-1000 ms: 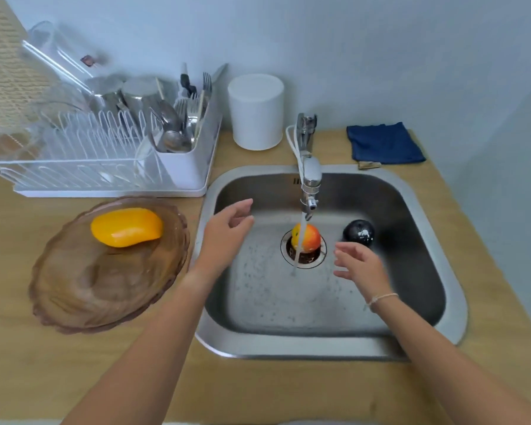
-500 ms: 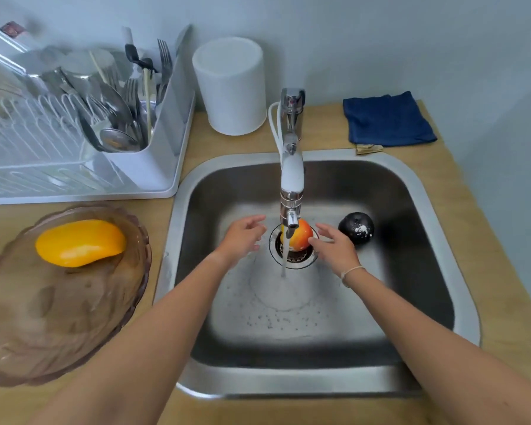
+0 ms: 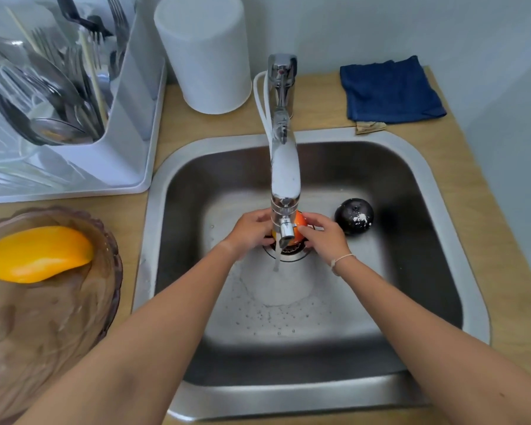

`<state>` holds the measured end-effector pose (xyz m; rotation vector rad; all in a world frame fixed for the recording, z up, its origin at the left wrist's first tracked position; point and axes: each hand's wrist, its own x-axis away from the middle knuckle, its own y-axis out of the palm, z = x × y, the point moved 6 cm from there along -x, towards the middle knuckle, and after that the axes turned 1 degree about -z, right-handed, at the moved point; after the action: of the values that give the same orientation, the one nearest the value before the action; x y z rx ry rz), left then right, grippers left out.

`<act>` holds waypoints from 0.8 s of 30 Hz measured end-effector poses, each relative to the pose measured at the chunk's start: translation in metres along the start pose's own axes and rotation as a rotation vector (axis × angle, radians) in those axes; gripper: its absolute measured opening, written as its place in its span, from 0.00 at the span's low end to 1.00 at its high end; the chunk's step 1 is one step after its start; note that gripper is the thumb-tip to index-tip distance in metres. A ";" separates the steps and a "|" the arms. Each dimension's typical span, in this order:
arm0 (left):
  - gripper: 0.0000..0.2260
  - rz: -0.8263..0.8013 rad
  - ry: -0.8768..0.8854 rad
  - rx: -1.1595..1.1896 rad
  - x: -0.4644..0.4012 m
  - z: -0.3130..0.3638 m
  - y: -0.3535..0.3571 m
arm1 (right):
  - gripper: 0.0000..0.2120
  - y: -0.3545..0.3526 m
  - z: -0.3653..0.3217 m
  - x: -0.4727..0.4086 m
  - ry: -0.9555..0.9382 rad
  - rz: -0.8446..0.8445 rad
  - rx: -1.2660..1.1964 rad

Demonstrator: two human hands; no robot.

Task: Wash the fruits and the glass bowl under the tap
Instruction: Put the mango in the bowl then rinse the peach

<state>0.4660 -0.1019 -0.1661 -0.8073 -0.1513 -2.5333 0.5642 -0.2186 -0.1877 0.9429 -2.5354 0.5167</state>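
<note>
An orange-red fruit (image 3: 301, 223) sits over the drain of the steel sink (image 3: 460, 271), partly hidden by the tap's nozzle. My left hand (image 3: 250, 230) grips it from the left and my right hand (image 3: 324, 236) grips it from the right. Water runs from the tap (image 3: 284, 167) just in front of the fruit. A dark round fruit (image 3: 353, 216) with white specks lies in the sink to the right of my hands. A yellow mango (image 3: 37, 254) rests in the brown glass bowl (image 3: 59, 326) on the counter at the left.
A white dish rack (image 3: 74, 124) with cutlery stands at the back left. A white cylindrical container (image 3: 206, 53) is behind the sink, and a folded blue cloth (image 3: 390, 90) lies at the back right. The wooden counter (image 3: 472, 185) surrounds the sink.
Both hands moved inward from either side of the drain and closed around the orange-red fruit. The camera moved closer and lower over the sink.
</note>
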 end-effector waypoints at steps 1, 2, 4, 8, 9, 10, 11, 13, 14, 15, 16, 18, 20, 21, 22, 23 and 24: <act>0.09 -0.007 -0.008 0.014 0.000 -0.002 0.000 | 0.15 0.000 0.000 0.002 0.002 -0.001 -0.008; 0.09 -0.012 -0.012 0.032 0.002 -0.004 0.000 | 0.15 0.000 0.000 0.003 0.002 -0.002 -0.018; 0.07 -0.013 -0.007 0.057 0.006 -0.004 -0.001 | 0.14 -0.002 -0.002 0.008 -0.006 -0.004 -0.034; 0.06 0.038 -0.045 0.079 0.017 -0.009 -0.004 | 0.10 -0.004 -0.005 0.020 0.008 -0.008 -0.092; 0.07 0.045 -0.054 0.083 0.020 -0.010 -0.004 | 0.09 -0.004 -0.006 0.024 0.014 -0.006 -0.105; 0.09 0.047 -0.062 0.080 0.024 -0.012 -0.005 | 0.08 -0.003 -0.006 0.028 0.016 -0.004 -0.121; 0.09 0.047 -0.066 0.084 0.028 -0.013 -0.005 | 0.07 -0.002 -0.007 0.032 0.019 -0.003 -0.135; 0.09 0.047 -0.071 0.109 0.037 -0.015 -0.006 | 0.06 0.001 -0.008 0.039 0.027 -0.014 -0.174; 0.08 0.049 -0.070 0.123 0.042 -0.017 -0.006 | 0.06 0.003 -0.007 0.042 0.033 -0.024 -0.185; 0.08 0.049 -0.068 0.138 0.046 -0.020 -0.007 | 0.06 0.005 -0.007 0.045 0.037 -0.035 -0.179; 0.09 0.047 -0.065 0.147 0.050 -0.022 -0.007 | 0.06 0.007 -0.005 0.048 0.042 -0.045 -0.168; 0.10 0.040 -0.068 0.162 0.058 -0.026 -0.006 | 0.06 0.009 -0.001 0.054 0.060 -0.067 -0.159; 0.09 0.034 -0.071 0.174 0.066 -0.031 -0.005 | 0.08 0.012 0.002 0.062 0.086 -0.102 -0.175; 0.09 0.031 -0.074 0.182 0.070 -0.033 -0.005 | 0.09 0.013 0.003 0.066 0.103 -0.126 -0.198; 0.09 0.026 -0.075 0.191 0.073 -0.034 -0.004 | 0.09 0.015 0.003 0.070 0.116 -0.150 -0.230; 0.10 0.019 -0.073 0.208 0.075 -0.036 -0.003 | 0.09 0.015 0.003 0.074 0.121 -0.170 -0.260; 0.11 0.012 -0.070 0.224 0.078 -0.037 -0.002 | 0.08 0.015 0.003 0.077 0.120 -0.184 -0.282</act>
<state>0.3904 -0.1401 -0.1519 -0.8046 -0.4429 -2.4228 0.4994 -0.2501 -0.1568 0.9926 -2.3078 0.1502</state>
